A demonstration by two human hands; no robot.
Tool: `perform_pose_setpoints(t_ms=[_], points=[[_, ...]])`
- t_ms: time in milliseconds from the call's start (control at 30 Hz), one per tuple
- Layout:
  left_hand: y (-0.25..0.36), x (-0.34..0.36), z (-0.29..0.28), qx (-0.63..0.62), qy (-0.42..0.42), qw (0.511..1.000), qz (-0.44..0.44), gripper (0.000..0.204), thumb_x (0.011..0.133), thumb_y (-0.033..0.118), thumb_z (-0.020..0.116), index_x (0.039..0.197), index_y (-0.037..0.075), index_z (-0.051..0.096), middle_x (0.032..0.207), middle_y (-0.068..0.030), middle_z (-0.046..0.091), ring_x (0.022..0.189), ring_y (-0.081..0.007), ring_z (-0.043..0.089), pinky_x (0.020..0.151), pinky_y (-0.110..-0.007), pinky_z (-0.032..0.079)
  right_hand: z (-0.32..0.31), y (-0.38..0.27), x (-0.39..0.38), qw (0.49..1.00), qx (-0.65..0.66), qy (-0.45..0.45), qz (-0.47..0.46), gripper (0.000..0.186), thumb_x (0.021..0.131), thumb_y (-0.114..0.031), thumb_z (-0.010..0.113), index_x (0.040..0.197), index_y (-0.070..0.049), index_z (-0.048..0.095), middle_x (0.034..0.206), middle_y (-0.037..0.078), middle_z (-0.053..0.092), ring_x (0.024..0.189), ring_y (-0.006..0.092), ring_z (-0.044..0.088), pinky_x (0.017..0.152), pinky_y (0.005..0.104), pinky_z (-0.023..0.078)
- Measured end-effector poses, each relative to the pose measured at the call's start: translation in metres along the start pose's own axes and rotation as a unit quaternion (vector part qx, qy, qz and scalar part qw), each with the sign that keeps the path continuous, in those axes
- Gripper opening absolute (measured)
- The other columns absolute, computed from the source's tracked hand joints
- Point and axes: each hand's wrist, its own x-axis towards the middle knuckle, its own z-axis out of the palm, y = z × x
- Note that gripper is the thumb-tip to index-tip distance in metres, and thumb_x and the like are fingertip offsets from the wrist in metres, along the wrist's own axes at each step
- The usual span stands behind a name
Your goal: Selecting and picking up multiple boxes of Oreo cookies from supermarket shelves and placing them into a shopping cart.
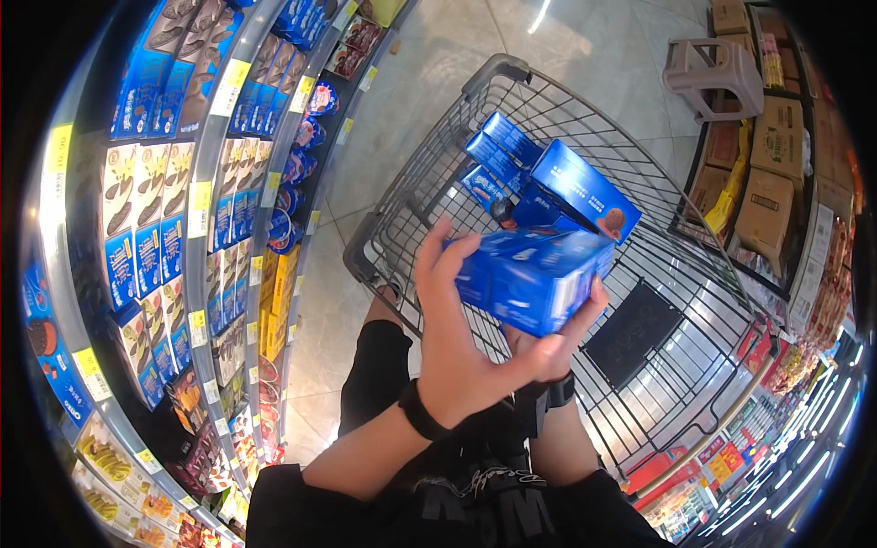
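The left hand (461, 352) and right hand (579, 329) clasp a blue box (516, 283) over the cart's (481, 78) near edge, partly blocking blue cartons (580, 178) inside (white lettering, a cookie picture); its own print blurs.

Glossy printed card on the held cookie packaging (534, 274), shiny card cookie boxes (585, 187), metal-wire shopping cart (498, 67), smooth plastic stool (717, 62), matt brown-cardboard cartons (766, 215), polished hard floor tiles (438, 36), matt cloth T-shirt (393, 498), smooth matt wristband (421, 411)

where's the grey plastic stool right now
In the head view, the grey plastic stool is at the upper right, beyond the dark wire shopping cart and beside the brown cardboard boxes.
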Motion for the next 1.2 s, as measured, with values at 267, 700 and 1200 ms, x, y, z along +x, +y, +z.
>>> perform_pose_setpoints(t_ms=[267,700,1200], points=[[-0.028,-0.02,-0.028,-0.175,-0.145,0.938,-0.262,0.085,0.089,0.023,0.076,0.151,-0.006,0.025,0.148,-0.025,0.038,0.139,-0.0335,0.039,0.117,-0.043,0.029,-0.008,-0.035,0.002,0.934,-0.356,-0.018,-0.008,0.093,0.079,-0.005,0.077,0.153,-0.002,0.02,0.143,0.019,0.05,0.125,0.0268,0.056,0.102,0.041,0.05],[-0.036,-0.021,-0.037,-0.218,-0.119,0.954,-0.168,0.102,0.083,0.019,0.084,0.157,0.003,0.015,0.144,-0.0205,0.046,0.128,-0.0264,0.053,0.105,-0.036,0.047,0.022,-0.042,-0.017,0.469,-0.797,-0.301,-0.234,0.101,0.053,-0.017,0.089,0.141,-0.005,0.041,0.133,0.023,0.049,0.119,0.0411,0.052,0.105,0.0511,0.039],[-0.043,-0.026,-0.077,-0.262,0.011,0.906,-0.333,0.047,0.097,0.023,0.072,0.13,-0.002,0.05,0.116,-0.0099,0.064,0.101,-0.0133,0.064,0.088,-0.028,0.055,-0.011,-0.074,0.013,0.757,-0.618,-0.209,-0.04,0.095,0.086,-0.028,0.081,0.157,-0.001,0.024,0.151,0.022,0.043,0.142,0.0318,0.041,0.116,0.0426,0.034]])
